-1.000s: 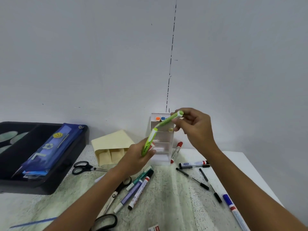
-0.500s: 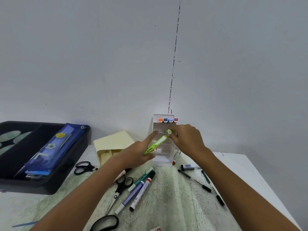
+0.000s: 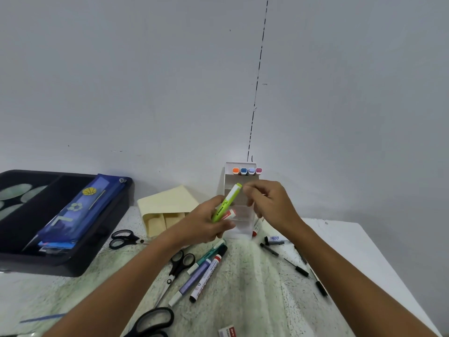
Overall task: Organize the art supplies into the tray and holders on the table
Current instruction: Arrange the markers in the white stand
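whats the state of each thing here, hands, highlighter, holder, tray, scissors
left hand: grips the green highlighter
right hand: fingers curled by the highlighter's top end, contact unclear
green highlighter: held tilted before the holder, not slotted
white holder: upright, four markers in its top row
black tray: holds a blue pouch
small scissors: shut, flat on the table

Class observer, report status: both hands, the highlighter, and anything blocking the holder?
Left hand grips the lime-green highlighter pen, tilted. Right hand beside its cap end, fingers curled, contact unclear. Clear plastic tiered marker holder directly behind, four markers in top row; nothing blocking.
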Available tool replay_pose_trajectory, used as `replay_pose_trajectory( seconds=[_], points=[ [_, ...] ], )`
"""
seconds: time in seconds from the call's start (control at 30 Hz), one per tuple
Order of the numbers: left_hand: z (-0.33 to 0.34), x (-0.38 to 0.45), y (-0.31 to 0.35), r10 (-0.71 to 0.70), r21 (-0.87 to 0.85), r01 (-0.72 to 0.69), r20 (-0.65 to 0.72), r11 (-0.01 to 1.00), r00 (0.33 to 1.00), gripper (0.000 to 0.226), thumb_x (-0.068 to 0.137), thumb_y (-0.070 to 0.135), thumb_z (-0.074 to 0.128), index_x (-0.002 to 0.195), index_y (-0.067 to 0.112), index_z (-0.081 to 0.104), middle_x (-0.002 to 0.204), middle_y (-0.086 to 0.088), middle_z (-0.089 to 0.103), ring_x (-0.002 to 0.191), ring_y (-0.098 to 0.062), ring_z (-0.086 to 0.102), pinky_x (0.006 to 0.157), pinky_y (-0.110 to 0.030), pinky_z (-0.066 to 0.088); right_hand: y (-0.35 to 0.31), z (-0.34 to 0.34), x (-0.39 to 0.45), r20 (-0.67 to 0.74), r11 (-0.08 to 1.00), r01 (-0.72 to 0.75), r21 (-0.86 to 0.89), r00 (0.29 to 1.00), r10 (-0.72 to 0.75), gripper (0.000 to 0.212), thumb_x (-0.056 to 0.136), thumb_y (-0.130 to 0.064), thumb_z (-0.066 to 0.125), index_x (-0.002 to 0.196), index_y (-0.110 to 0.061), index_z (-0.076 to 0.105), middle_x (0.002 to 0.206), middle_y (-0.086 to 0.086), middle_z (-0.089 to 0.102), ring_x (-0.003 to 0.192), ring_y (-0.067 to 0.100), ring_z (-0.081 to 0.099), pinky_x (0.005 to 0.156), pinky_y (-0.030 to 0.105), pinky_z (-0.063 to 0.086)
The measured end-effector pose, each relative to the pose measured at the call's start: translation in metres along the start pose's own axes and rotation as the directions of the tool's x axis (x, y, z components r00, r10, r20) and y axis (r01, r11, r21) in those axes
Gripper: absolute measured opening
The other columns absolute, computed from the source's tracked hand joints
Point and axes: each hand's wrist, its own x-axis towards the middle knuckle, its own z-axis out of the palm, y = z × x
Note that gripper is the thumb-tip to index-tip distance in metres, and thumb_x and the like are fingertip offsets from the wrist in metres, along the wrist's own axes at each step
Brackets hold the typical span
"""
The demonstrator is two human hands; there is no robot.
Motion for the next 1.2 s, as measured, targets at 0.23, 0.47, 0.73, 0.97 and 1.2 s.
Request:
replay_pose_trajectory(
  seconds=[0.23,0.47,0.73,0.97,1.2],
  points=[
    [0.010,0.001,0.004,0.086,0.087,-0.076,-0.113,0.993,0.990,0.044,0.086,0.028,0.072,0.123,0.020,0.052,0.064,0.006,0.056,0.047,-0.001,0.054,0.047,-0.015,0.043,-0.009,0.000,0.002,0.116,0.940,-0.216,0.262,0.975,0.192,0.009,0.084,-0.007,0.072,0.076,-0.005,0.067,0.049,-0.007,0.053,0.039,0.009,0.038,0.038,0.017,0.028],
    [-0.006,0.004,-0.001,0.003,0.100,0.013,-0.156,0.995,0.988,0.088,0.073,0.033,0.083,0.145,0.031,0.033,0.068,-0.002,0.069,0.052,-0.014,0.065,0.056,-0.021,0.054,-0.018,-0.015,0.009,-0.244,0.934,0.203,0.295,0.961,-0.132,0.016,0.084,0.006,0.067,0.083,-0.010,0.067,0.050,-0.012,0.049,0.044,0.001,0.043,0.050,0.010,0.037],
    [-0.007,0.013,-0.009,-0.029,0.409,0.044,-0.042,0.911,0.999,0.097,0.084,0.021,0.075,0.153,0.040,0.010,0.069,-0.001,0.066,0.057,-0.008,0.061,0.058,-0.008,0.044,0.014,-0.008,0.009,-0.128,0.852,0.399,-0.340,0.878,-0.462,0.020,0.082,-0.010,0.072,0.102,-0.007,0.074,0.053,-0.006,0.050,0.046,0.009,0.043,0.051,0.024,0.043],
    [-0.010,0.015,-0.013,0.006,0.435,0.023,-0.067,0.900,0.998,0.092,0.083,0.023,0.074,0.151,0.044,0.017,0.063,0.006,0.061,0.057,-0.001,0.059,0.058,-0.007,0.042,0.027,0.000,0.020,0.068,0.584,0.327,-0.743,0.905,-0.421,0.011,0.085,-0.019,0.070,0.094,-0.015,0.075,0.057,0.002,0.063,0.048,0.021,0.056,0.051,0.023,0.037],
    [-0.010,0.018,-0.015,-0.011,0.426,0.037,-0.063,0.904,0.998,0.090,0.082,0.024,0.074,0.151,0.044,0.019,0.065,0.003,0.062,0.060,-0.006,0.060,0.058,-0.012,0.044,0.012,0.016,0.026,0.079,0.256,0.109,-0.960,0.989,-0.125,0.024,0.092,-0.011,0.044,0.099,-0.020,0.065,0.076,0.003,0.065,0.059,0.022,0.044,0.048,0.025,0.016]
  ],
)
